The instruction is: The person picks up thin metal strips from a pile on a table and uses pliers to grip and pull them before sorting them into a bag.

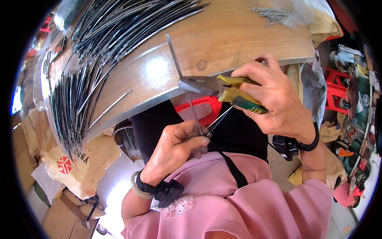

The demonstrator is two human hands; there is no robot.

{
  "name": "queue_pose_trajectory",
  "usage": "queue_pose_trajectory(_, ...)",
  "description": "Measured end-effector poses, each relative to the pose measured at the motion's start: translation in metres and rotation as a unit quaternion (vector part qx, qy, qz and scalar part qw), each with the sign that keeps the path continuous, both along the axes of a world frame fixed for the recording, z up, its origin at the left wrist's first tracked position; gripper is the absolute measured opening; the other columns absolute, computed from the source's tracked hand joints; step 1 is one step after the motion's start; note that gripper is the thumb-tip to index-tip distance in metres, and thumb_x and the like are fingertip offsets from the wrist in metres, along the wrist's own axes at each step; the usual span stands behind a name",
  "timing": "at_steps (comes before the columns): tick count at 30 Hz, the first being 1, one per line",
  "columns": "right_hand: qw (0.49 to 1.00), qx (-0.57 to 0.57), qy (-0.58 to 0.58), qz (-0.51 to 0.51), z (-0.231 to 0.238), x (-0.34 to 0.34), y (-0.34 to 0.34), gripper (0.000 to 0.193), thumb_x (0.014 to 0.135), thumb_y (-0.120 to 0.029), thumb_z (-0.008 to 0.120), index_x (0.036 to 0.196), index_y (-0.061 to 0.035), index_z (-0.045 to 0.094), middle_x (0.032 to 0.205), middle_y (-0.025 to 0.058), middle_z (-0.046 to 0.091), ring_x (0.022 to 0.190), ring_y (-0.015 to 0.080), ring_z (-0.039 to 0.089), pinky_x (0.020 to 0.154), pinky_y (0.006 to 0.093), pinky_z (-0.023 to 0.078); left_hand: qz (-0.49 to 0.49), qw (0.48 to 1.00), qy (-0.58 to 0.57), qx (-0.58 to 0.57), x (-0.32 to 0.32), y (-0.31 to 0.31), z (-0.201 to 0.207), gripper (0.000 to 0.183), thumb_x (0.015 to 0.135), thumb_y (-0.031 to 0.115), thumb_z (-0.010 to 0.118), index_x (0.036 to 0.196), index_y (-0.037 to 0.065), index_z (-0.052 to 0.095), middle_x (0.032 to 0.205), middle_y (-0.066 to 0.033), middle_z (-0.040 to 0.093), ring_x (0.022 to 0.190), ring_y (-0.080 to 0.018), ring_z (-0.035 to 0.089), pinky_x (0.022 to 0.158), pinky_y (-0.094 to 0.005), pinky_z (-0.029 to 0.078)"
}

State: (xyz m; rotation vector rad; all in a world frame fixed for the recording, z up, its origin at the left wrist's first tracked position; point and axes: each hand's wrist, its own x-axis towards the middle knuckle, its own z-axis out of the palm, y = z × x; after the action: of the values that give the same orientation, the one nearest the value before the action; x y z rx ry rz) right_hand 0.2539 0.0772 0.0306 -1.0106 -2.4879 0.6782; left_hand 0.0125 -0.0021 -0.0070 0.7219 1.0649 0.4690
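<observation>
My left hand [171, 147] is closed above my lap, pinching a long thin metal strip [173, 53] between thumb and fingers. The strip slants up and left, past the table's near edge. A second thin dark rod [221, 120] also runs out of this pinch, up and right toward the other hand. My right hand [278, 95] is wrapped round pliers with yellow and green handles [243, 99]. Their metal jaws point left and meet the strip partway along its length; whether they grip it is unclear.
On the wooden table [223, 40] lie a large heap of dark metal strips [119, 30], another bundle [73, 103] at left and one loose strip [110, 108]. Small metal pieces [274, 15] sit far right. Red stools [337, 89], a paper bag [85, 167] and a container [128, 141] stand around.
</observation>
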Motion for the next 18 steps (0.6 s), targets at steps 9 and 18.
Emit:
queue_pose_trajectory(9,0.999,-0.026,-0.012,0.024,-0.011,-0.005,-0.005,0.031,0.057,0.000,0.076,0.085,0.0024,0.064,0.106,0.0125,0.058,0.091,0.0360,0.049,0.083,0.0428,0.042,-0.014,0.999,-0.003,-0.042,-0.008,0.001,0.011,0.011,0.090,-0.006,0.058,0.099,-0.006,0.064,0.086,-0.0057,0.065,0.075,-0.0098,0.059,0.066,-0.0237,0.048)
queue_pose_trajectory(18,0.998,-0.027,0.030,0.047,0.005,-0.015,-0.011,0.026,0.054,0.001,0.066,0.080,0.0019,0.063,0.100,0.0137,0.056,0.088,0.0345,0.050,0.084,0.0452,0.039,-0.021,0.995,-0.094,-0.012,-0.004,0.029,0.014,0.021,0.093,-0.002,0.056,0.112,-0.004,0.063,0.098,-0.0104,0.065,0.080,-0.0149,0.064,0.070,-0.0276,0.053)
